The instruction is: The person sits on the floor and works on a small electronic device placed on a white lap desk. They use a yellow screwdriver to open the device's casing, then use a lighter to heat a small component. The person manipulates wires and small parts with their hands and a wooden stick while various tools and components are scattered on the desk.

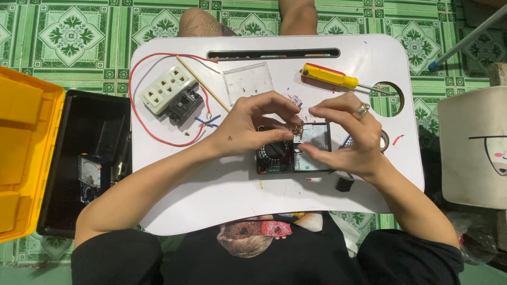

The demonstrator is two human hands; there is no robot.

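Both hands' grips pinching a small metal part [298, 128] above multimeter [293, 153], black toolbox [68, 158] holding meter [90, 177]

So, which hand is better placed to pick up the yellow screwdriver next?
Probably the right hand. The screwdriver lies just above it on the white lap table, while the left hand is farther away. Both hands pinch a small part over the multimeter.

Smooth white plastic lap table [253, 195]
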